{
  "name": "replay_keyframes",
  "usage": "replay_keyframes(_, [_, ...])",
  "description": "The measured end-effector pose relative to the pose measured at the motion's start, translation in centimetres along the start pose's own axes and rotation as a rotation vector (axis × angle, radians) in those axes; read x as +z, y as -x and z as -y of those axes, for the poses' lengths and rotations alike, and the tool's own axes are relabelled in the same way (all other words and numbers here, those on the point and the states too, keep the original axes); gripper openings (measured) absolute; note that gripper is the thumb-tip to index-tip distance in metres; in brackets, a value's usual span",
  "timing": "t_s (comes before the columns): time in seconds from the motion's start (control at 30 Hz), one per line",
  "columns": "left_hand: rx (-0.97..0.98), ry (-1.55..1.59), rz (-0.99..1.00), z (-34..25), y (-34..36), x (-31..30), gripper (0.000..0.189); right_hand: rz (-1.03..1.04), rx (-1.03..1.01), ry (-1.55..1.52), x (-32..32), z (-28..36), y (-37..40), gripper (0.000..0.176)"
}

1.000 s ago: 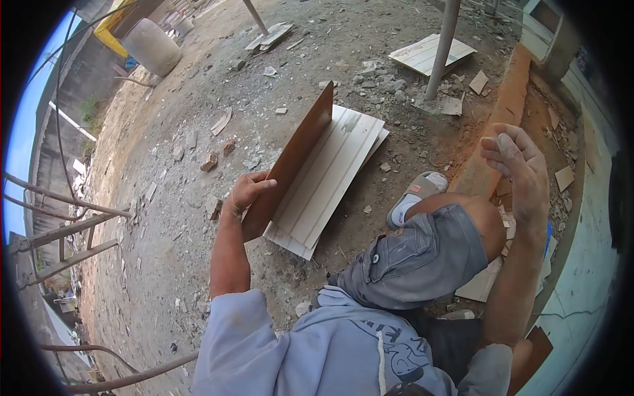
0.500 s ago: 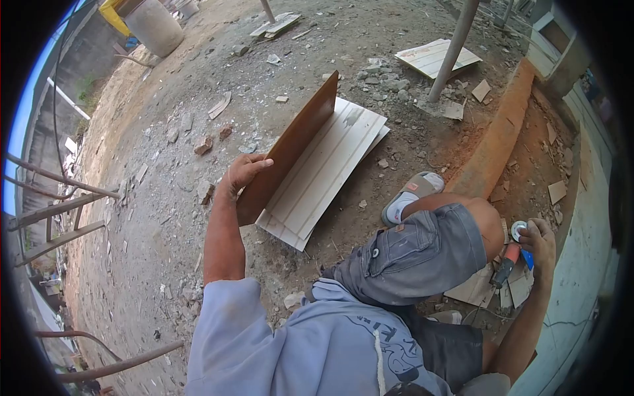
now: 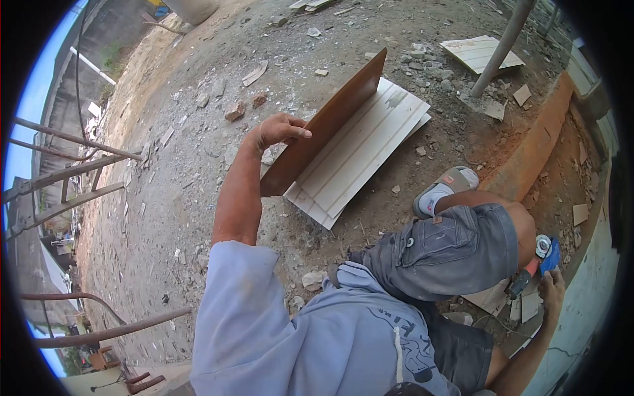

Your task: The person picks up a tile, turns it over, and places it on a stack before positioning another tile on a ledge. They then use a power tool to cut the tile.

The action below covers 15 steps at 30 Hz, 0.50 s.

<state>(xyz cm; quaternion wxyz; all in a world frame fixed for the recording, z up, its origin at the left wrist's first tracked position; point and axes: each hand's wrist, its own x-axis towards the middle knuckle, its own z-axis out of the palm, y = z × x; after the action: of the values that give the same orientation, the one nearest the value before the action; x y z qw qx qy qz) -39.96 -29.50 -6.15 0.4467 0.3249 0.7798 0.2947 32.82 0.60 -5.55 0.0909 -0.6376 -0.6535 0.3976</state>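
Note:
My left hand point(image 3: 282, 131) grips the near upper edge of a brown tile point(image 3: 330, 125), thumb on its brown face and fingers behind. The tile stands tilted on its long edge beside a small stack of pale ribbed tiles point(image 3: 363, 148) lying on the ground. By my bent knee, my right hand point(image 3: 552, 289) has its fingers curled; what they hold, if anything, is hidden. Just beyond it lies an angle grinder point(image 3: 528, 274) with a dark and red body and a metal disc point(image 3: 543, 247). Something blue point(image 3: 551, 257) lies against the grinder.
Tile pieces point(image 3: 490, 298) lie under the grinder. A rusty beam point(image 3: 538, 142) runs along the right, near a pale wall point(image 3: 581, 310). A post point(image 3: 503, 49) stands by another pale tile point(image 3: 477, 53). Rubble point(image 3: 234, 111) litters the dirt; metal bars point(image 3: 72, 175) jut in at left.
My right hand has come away from the grinder's disc and is now lower, beside the blue thing. My left hand still holds the brown tile upright. The whole view has shifted.

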Motion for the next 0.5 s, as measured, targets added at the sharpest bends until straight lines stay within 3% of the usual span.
replay_keyframes(0.3, [0.01,-0.015,0.029,0.2,0.1,-0.4,0.048,-0.042,0.023,0.111,0.3,-0.7,0.7,0.038])
replay_keyframes(0.5, [0.015,0.142,-0.024,1.8,-0.3,-1.4,0.053,-0.08,0.013,0.233,1.1,-0.8,1.0,0.036])
